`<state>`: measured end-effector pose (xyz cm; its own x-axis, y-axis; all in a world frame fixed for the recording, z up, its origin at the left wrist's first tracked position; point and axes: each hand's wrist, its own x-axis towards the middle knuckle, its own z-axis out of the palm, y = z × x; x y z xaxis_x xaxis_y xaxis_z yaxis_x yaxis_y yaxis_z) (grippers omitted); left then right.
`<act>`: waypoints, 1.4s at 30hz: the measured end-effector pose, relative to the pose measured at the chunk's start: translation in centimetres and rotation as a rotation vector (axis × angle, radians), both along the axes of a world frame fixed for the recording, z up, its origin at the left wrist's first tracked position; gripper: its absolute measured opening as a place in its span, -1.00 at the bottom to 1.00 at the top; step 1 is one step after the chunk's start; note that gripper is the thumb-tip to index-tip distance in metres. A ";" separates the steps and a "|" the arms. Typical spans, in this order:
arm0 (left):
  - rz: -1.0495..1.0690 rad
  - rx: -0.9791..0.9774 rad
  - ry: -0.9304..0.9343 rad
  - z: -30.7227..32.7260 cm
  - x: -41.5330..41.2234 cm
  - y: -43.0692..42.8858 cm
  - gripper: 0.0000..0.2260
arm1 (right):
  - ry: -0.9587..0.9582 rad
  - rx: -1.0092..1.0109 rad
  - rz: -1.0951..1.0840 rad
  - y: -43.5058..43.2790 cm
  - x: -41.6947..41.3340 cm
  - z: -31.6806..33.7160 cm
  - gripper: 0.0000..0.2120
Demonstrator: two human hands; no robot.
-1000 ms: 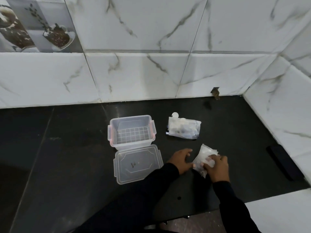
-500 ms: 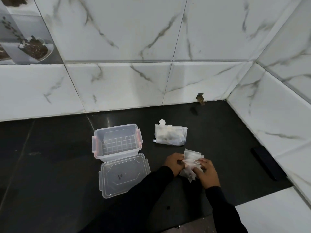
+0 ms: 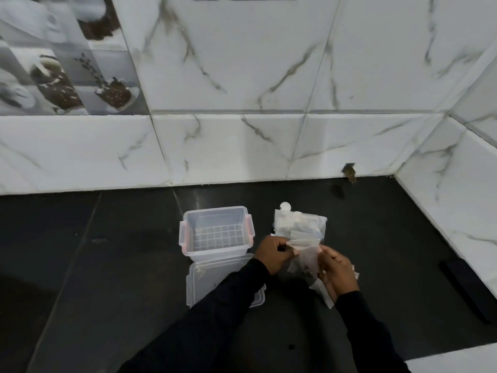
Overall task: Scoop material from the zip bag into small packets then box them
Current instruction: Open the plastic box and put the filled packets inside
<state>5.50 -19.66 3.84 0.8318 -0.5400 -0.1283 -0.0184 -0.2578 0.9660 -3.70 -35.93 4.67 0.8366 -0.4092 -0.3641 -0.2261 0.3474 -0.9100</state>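
Judge task early: box open, nothing visible inside, lid lying just near of it. One small packet pinched at mouth between left hand and right hand, just near of zip bag on tabletop. Scooping, boxing outstanding.

left hand + right hand: pinch small packet | box: open | lid: on counter
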 end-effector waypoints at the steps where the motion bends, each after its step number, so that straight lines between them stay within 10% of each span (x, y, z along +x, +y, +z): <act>1: 0.038 -0.002 -0.030 1.3 0.9 1.5 -0.86 | -0.022 -0.010 0.033 0.9 1.4 0.7 -0.82; 16: 0.430 -0.127 0.075 8.0 8.0 17.9 -0.79 | -0.167 -0.222 0.424 13.3 16.0 7.2 -0.88; 26: 0.302 0.709 0.164 3.3 10.4 17.4 -0.84 | 0.377 -0.934 0.827 14.3 18.8 3.8 -0.88; 33: 0.135 1.089 -0.154 1.4 10.0 14.4 -0.74 | 0.182 -1.687 0.827 17.4 18.2 2.1 -0.78; 42: 0.257 1.065 -0.529 3.4 7.9 11.6 -0.62 | 0.043 -1.704 0.677 16.7 16.0 2.1 -0.77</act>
